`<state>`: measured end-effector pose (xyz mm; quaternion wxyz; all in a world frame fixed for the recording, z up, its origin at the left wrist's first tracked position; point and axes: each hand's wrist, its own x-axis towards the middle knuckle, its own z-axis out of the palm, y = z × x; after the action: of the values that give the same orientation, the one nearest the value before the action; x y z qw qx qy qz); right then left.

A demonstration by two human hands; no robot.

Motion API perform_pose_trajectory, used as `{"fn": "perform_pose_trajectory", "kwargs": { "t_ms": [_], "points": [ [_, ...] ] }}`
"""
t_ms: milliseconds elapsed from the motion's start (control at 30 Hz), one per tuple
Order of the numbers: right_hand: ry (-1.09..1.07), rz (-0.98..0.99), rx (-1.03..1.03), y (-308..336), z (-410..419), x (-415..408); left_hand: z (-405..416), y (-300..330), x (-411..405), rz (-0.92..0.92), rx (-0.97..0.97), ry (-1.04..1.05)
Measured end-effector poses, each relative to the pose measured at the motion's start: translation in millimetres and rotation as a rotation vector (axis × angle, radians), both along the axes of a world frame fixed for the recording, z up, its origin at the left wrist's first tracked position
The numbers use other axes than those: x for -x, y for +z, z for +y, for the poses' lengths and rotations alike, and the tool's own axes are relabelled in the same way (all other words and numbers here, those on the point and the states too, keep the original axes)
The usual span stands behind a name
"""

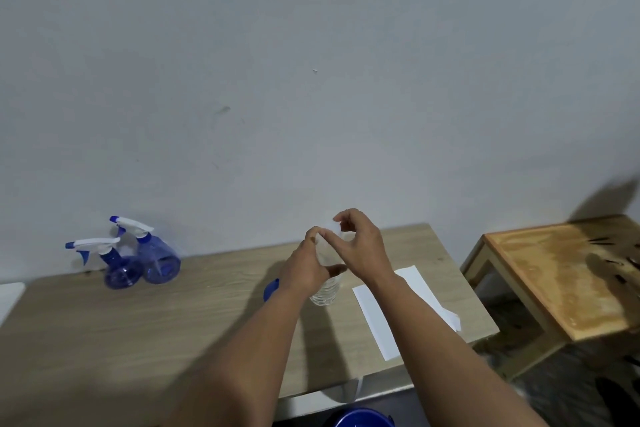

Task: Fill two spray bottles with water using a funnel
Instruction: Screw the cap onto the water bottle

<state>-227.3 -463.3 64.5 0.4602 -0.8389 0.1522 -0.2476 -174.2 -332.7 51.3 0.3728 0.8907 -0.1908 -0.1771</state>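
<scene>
**Q:** Spray bottles (138,258) first: where do you have them?

**A:** You have both of them at the left of the frame, standing on the table (194,302) close to the wall (311,62). They are blue and see-through, with white trigger heads and blue nozzle tips. The two stand so close that one overlaps the other, and you cannot tell whether they touch.

**Q:** And your hands?

**A:** They meet at the middle of the frame over a clear water bottle (325,289). Your left hand (308,265) wraps round its upper body. Your right hand (356,246) sits at the top, fingers curled and pinching a small white cap (335,226). The cap is blurred, and whether it is on the neck or lifted off it cannot be made out. Most of the bottle is covered by your hands; only its lower part shows.

**Q:** Anything else hard to read?

**A:** A blue thing (271,289) peeks out just left of your left wrist, mostly hidden, so its shape is unclear. White paper (377,319) lies on the table to the right, partly under your right forearm. A round blue rim (360,418) is cut off at the bottom edge. A wooden stool (554,274) stands at the right, cut by the frame.
</scene>
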Motion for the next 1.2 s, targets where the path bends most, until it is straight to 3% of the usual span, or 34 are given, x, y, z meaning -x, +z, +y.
{"fn": "perform_pose_trajectory", "kwargs": {
  "t_ms": [100, 333, 533, 833, 1000, 1200],
  "points": [
    [0.065, -0.027, 0.012, -12.4, 2.6, 4.8, 0.2, -0.6, -0.5, -0.004, 0.026, -0.004],
    [-0.096, -0.038, -0.102, -14.3, 16.0, 0.7, 0.0, -7.2, 3.4, -0.064, -0.011, 0.015],
    [0.017, -0.108, -0.146, -21.8, 14.9, 0.1, 1.3, -5.9, 0.4, -0.107, -0.035, 0.025],
    [-0.068, -0.098, -0.198, -18.8, 16.1, -9.3, 1.6, -12.6, -12.7, -0.054, -0.014, -0.022],
    [-0.061, -0.059, -0.183, -36.6, 16.4, -12.5, 25.0, -37.2, -26.2, -0.178, -0.248, -0.063],
    [-0.014, 0.057, -0.266, -49.6, 19.5, -13.6, 67.2, -90.2, -48.7, -0.031, -0.342, 0.059]
  ]
}}
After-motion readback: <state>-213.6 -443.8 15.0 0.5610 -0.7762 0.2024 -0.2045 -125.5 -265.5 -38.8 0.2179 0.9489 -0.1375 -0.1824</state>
